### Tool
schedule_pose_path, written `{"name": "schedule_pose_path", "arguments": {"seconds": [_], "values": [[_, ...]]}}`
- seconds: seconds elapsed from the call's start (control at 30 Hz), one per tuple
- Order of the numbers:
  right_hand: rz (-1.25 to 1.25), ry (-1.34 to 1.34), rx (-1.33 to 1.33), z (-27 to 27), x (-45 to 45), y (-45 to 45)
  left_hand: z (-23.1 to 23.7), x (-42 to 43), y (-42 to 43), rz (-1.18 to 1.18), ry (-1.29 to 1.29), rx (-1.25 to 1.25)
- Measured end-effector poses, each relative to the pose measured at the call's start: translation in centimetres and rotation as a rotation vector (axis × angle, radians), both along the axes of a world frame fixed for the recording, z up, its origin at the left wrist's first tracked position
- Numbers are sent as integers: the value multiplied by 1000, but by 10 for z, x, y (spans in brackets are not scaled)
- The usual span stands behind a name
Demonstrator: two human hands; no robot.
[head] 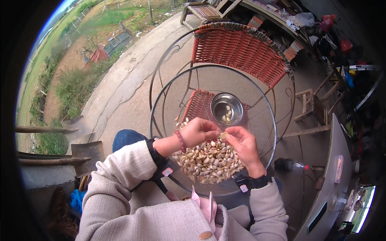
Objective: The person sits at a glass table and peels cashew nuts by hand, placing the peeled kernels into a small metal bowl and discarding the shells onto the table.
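Between the fingertips of my left hand (200, 132) and my right hand (245, 147) is a pale garlic clove (223, 135), touched by both. Below them a large pile of unpeeled garlic cloves (208, 161) lies in a round wire-mesh sieve (270, 99) with a metal rim. Beyond my hands stands a small stainless steel bowl (214, 104) with several peeled cloves (227, 114) inside. My fingers partly cover the clove, and my left hand hides part of the pile.
A red woven chair (238, 48) stands at the sieve's far side. Two shovels (87, 156) are at the left. A dark plastic bottle (285, 164) lies on the floor at the right, near a table (327, 168). A wooden stool (315, 105) stands farther back.
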State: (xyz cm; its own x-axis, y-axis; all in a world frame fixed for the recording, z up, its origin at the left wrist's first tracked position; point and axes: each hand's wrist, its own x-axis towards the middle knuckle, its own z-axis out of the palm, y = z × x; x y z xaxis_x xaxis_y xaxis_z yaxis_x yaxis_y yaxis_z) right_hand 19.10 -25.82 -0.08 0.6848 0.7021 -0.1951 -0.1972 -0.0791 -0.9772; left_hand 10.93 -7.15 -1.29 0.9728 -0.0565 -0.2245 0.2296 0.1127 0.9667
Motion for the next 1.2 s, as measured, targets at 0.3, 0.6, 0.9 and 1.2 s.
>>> {"name": "schedule_pose_path", "arguments": {"seconds": [0.3,0.6,0.9,1.2], "values": [[19,-7,-63,0,-1,-2,17,-3,0,-123,-110,424],[10,0,-115,0,0,-4,7,-2,0,-119,-124,400],[11,33,-109,0,-3,1,12,-4,0,-137,-171,410],[34,19,-125,0,-2,-3,7,-3,-1,-169,-193,438]]}}
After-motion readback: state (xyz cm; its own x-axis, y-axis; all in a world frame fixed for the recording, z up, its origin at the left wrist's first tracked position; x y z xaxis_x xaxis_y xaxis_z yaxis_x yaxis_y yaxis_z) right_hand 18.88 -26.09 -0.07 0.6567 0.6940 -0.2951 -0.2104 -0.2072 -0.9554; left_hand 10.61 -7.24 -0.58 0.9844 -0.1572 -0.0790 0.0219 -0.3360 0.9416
